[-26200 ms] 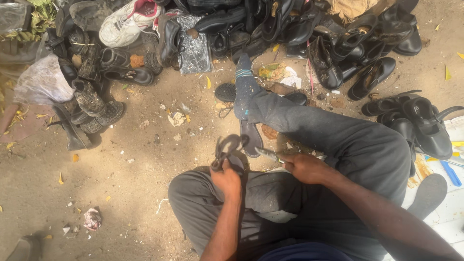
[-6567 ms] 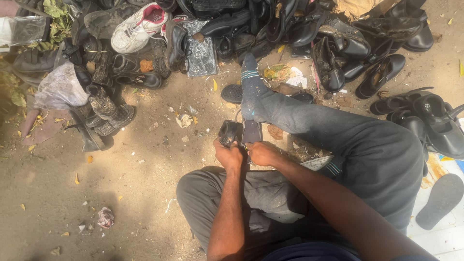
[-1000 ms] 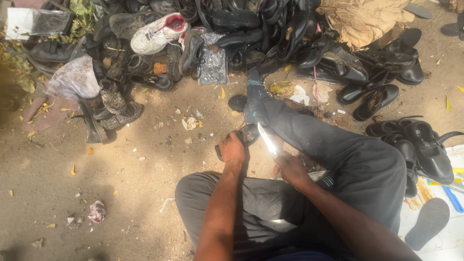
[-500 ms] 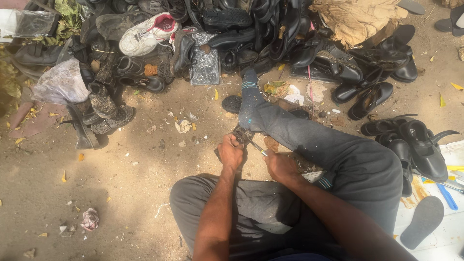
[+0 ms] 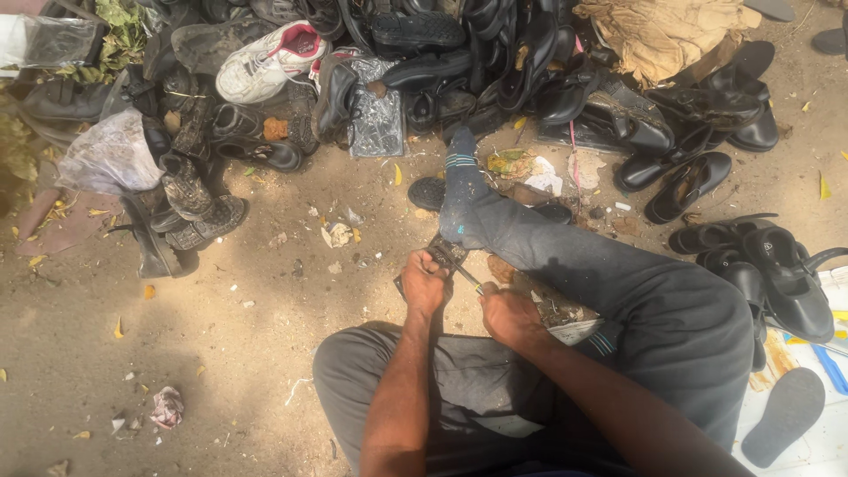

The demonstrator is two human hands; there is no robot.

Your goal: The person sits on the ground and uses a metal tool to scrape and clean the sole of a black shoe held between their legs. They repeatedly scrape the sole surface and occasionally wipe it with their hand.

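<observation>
At frame centre, the left hand [image 5: 424,284] grips a dark sandal piece [image 5: 444,253] beneath the socked foot [image 5: 461,199]. The right hand [image 5: 508,314] clenches a thin tool [image 5: 469,277]. Working well likely means bracing the piece firmly, using 1 short controlled stroke at a time.

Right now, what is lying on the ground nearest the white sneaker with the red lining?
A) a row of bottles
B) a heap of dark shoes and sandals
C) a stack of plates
B: the white sneaker lies at the edge of a heap of dark shoes and sandals on the sandy ground.
</observation>
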